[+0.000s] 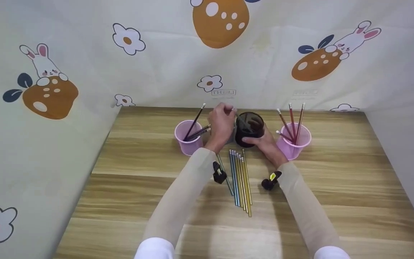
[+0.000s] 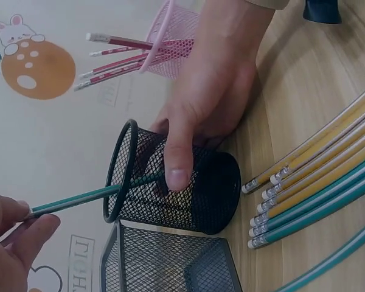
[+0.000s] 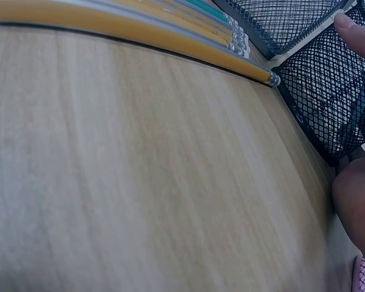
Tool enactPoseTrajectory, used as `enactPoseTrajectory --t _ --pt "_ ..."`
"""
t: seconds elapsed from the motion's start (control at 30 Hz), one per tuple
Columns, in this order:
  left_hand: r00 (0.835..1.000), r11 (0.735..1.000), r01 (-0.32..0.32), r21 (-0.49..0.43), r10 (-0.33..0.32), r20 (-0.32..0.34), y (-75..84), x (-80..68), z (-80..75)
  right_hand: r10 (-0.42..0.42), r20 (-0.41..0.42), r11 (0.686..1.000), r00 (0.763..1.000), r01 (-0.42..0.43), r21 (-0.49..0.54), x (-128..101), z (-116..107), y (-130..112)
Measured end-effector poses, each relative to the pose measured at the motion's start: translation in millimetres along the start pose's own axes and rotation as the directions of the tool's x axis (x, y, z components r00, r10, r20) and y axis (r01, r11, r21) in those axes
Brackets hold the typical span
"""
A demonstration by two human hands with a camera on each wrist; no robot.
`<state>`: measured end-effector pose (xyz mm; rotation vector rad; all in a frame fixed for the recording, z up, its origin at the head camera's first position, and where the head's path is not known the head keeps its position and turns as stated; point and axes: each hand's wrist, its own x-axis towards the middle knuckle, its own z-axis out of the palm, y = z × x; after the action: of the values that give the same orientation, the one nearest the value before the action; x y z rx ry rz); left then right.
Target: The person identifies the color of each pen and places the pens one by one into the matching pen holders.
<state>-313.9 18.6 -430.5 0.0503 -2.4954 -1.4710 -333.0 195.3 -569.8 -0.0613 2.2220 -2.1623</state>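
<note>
My left hand (image 1: 222,126) pinches a green pencil (image 2: 76,199) near its upper end. The pencil slants through the rim of a round black mesh pen cup (image 2: 161,207), its lower part inside. My right hand (image 1: 266,144) grips that cup from the right side, thumb across the front of the mesh. Beside the cup, toward my left hand, stands a grey square mesh holder (image 2: 149,261), mostly hidden behind the hand in the head view. In front of both holders, blue-green and yellow pencils (image 1: 241,181) lie side by side, eraser ends toward the cups.
A pink cup (image 1: 189,146) with several dark pencils stands left of my left hand. Another pink cup (image 1: 289,151) with several red pencils is just behind my right wrist. One green pencil (image 1: 225,176) lies apart, under the left wrist. A patterned cloth (image 1: 164,72) rises behind the wooden table (image 1: 138,201).
</note>
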Motion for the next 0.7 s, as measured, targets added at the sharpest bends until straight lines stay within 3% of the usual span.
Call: enactPoseTrajectory --t 0.23,0.37,0.47,0.6,0.7 --pt "0.998 0.986 -0.056 0.159 0.053 0.023 -2.3 1.8 0.6 0.023 -0.011 0.999 1.0 -0.023 -0.037 0 -2 -1" --pt "0.997 0.949 -0.083 0.305 0.078 0.028 1.4 2.0 1.4 0.004 -0.006 1.0 1.0 -0.005 -0.027 0 -3 -1" --pt "0.997 0.92 -0.073 0.386 0.061 0.043 5.8 -1.2 3.9 0.006 0.0 1.0 1.0 -0.006 -0.004 0 -2 -1" --pt "0.997 0.931 -0.04 0.364 0.012 0.08 12.0 -9.1 6.4 0.014 -0.005 1.0 1.0 -0.014 -0.008 -1 0 -2" --pt "0.994 0.955 -0.064 0.29 0.036 0.103 13.2 -17.0 7.3 0.015 -0.007 1.0 1.0 -0.016 -0.025 -2 -1 -2"
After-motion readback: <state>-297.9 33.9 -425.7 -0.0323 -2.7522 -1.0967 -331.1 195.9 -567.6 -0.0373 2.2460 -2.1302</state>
